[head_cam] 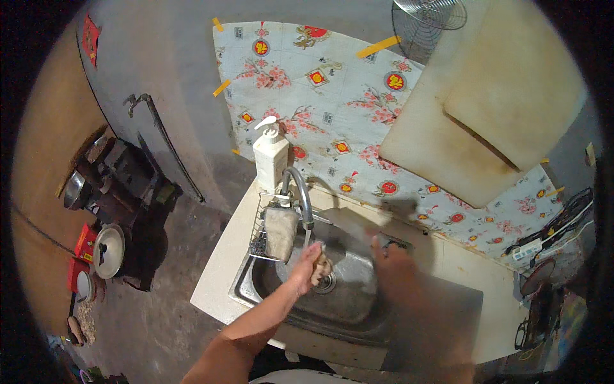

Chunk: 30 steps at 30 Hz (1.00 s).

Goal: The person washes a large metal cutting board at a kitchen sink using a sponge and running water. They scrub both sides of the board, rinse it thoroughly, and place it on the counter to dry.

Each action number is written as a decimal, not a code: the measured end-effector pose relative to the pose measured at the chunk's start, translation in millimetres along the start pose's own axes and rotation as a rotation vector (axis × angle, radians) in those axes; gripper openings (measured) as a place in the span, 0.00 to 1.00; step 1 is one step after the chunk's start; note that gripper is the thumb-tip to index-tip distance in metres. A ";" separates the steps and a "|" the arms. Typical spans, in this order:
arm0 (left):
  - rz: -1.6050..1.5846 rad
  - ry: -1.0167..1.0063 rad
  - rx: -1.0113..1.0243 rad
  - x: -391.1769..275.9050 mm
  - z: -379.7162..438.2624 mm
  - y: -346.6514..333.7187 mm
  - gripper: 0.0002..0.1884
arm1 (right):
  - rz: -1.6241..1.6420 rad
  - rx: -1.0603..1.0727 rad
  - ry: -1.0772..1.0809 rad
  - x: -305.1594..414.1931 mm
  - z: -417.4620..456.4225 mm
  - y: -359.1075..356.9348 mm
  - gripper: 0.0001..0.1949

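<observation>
My left hand (pixel 305 271) grips a crumpled tan thing (pixel 322 266), probably a wet cloth, above the stainless steel sink (pixel 348 300). A thin stream of water falls from the curved metal faucet (pixel 304 194) beside that hand. The drain strainer (pixel 324 284) shows just below the tan thing. My right hand (pixel 394 261) is blurred over the right side of the sink, near a dark slot in its back wall. Whether its fingers hold anything cannot be made out. At the sink's left, a folded beige cloth (pixel 280 234) hangs over a wire rack (pixel 256 225).
A white pump bottle (pixel 271 161) stands behind the rack. A scouring pad (pixel 258 246) sits in the rack. Large boards (pixel 472 115) lean against the patterned wall sheet (pixel 312 101). Cables and a power strip (pixel 526 249) are at right. A lidded pot (pixel 109 251) stands at left.
</observation>
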<state>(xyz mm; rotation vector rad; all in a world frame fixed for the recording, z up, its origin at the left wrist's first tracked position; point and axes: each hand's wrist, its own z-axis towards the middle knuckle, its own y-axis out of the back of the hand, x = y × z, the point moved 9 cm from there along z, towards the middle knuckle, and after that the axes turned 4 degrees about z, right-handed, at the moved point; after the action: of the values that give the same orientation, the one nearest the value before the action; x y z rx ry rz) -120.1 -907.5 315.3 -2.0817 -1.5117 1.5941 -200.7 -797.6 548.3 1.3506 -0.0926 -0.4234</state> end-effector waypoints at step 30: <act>0.090 0.315 0.181 -1.1 -53.1 -12.2 0.17 | 2.436 0.155 -0.903 38.9 -76.3 -215.4 0.11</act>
<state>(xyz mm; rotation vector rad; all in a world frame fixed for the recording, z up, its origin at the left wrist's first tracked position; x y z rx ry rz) -86.3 -878.7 346.8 -2.1958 -1.1436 1.2952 -193.8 -774.0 317.7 0.2763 -2.1883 1.1205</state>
